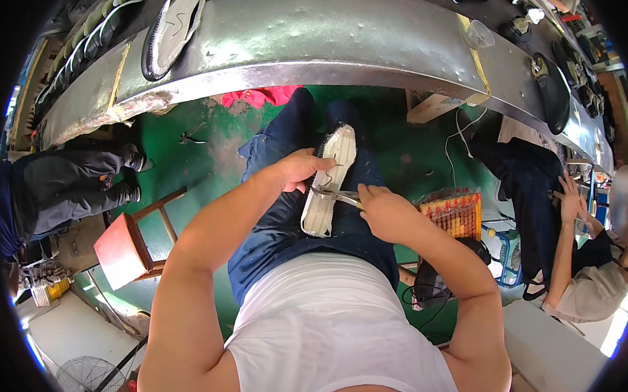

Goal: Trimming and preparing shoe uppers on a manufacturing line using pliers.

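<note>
A pale shoe [319,216] lies bottom-up across my thighs, with a wavy dark line on its cream underside. My left hand [305,169] grips its left edge at the middle, thumb laid over the underside. In my right hand [386,211] is a pair of metal pincers [342,196], fingers wrapped round the handles. Their jaws rest at the middle of the shoe, just below my left thumb. Whether the jaws bite on anything is too small to tell.
A metal-topped bench [336,33] runs across in front of my knees, bearing another upturned shoe [172,36] and several dark shoes [551,94] at right. A red-seated stool [124,251] stands left, a wooden-beaded seat cover [453,215] right. Co-workers sit on both sides. Pliers [191,136] lie on the green floor.
</note>
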